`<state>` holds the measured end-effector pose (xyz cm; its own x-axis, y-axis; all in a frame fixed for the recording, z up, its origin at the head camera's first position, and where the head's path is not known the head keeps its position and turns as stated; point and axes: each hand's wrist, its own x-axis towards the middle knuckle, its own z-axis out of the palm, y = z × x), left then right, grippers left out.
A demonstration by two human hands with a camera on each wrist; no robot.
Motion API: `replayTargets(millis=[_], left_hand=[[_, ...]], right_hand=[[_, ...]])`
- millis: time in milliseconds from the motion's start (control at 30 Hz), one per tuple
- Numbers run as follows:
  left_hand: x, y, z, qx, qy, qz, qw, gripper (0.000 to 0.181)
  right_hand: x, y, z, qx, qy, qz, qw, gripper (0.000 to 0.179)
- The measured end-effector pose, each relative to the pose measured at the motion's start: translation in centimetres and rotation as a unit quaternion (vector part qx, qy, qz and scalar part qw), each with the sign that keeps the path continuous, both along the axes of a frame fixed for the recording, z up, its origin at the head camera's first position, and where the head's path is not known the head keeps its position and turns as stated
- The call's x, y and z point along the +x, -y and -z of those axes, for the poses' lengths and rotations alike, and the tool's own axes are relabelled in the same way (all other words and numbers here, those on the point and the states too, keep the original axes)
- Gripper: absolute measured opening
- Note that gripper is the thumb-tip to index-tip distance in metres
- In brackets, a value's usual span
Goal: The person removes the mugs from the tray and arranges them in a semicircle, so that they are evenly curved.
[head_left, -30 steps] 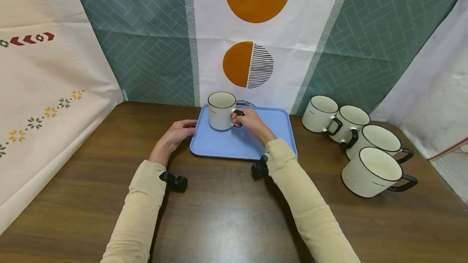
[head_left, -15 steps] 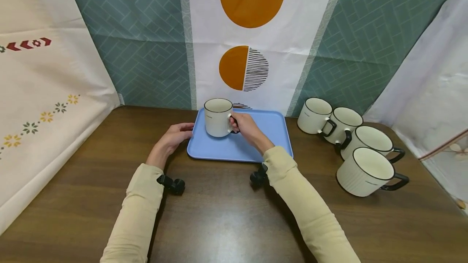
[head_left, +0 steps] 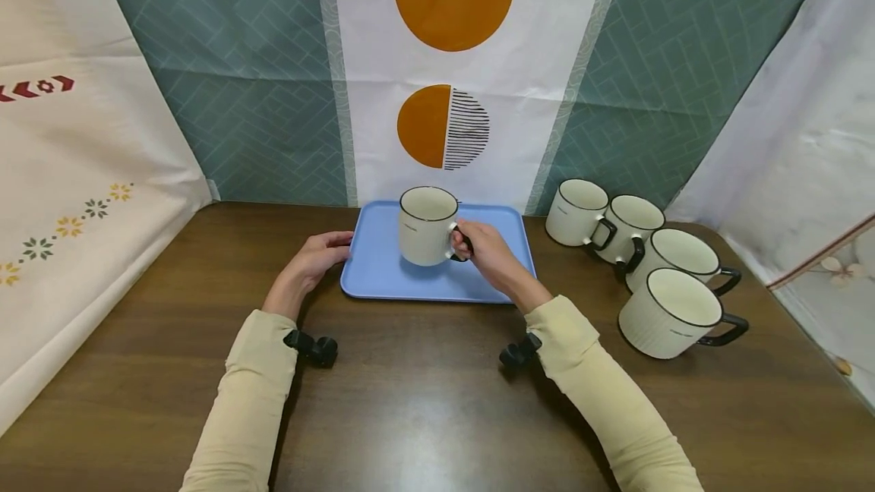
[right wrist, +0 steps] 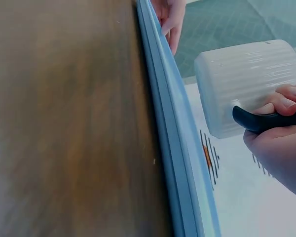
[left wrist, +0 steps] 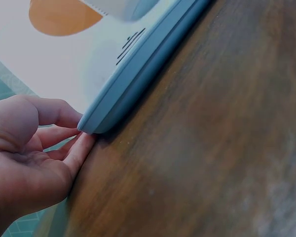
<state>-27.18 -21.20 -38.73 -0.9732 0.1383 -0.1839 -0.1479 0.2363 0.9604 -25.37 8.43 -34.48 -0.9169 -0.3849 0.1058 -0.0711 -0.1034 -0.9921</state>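
Note:
A white mug (head_left: 425, 240) with a dark rim and black handle hangs just above the blue tray (head_left: 383, 284). My right hand (head_left: 487, 250) grips its handle, fingers curled round it. In the right wrist view the ribbed mug (right wrist: 249, 81) is apart from the tray's surface, its base toward the tray. My left hand (head_left: 316, 258) is at the tray's left edge; the left wrist view shows the hand (left wrist: 37, 148) holding the rim (left wrist: 123, 81) between its digits. The tray lies on the wooden table.
Several similar mugs stand close together at the right: one at the back (head_left: 573, 212), one beside it (head_left: 623, 225), and larger ones nearer, such as the front mug (head_left: 659, 323). A green and white cloth backdrop (head_left: 266, 135) rises right behind the tray.
My right hand has lifted the mug slightly off the tray and shifted it rightward over the tray. The left hand has stayed at the tray's edge. The head view has drifted slightly.

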Motion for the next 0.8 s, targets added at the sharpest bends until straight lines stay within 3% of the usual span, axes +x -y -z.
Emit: replayTargets(millis=[467,800], left_hand=[[0.1,0.0,-0.2,0.010,-0.008,0.004,0.9999,0.052],[0.2,0.1,0.0,0.005,-0.011,0.007,0.9999,0.052]], right_hand=[[5.3,-6.6,-0.9,0.012,-0.014,-0.021,0.9996,0.032],[8.7,-11.9,-1.0,0.006,-0.063,-0.093,0.9936,0.032]])
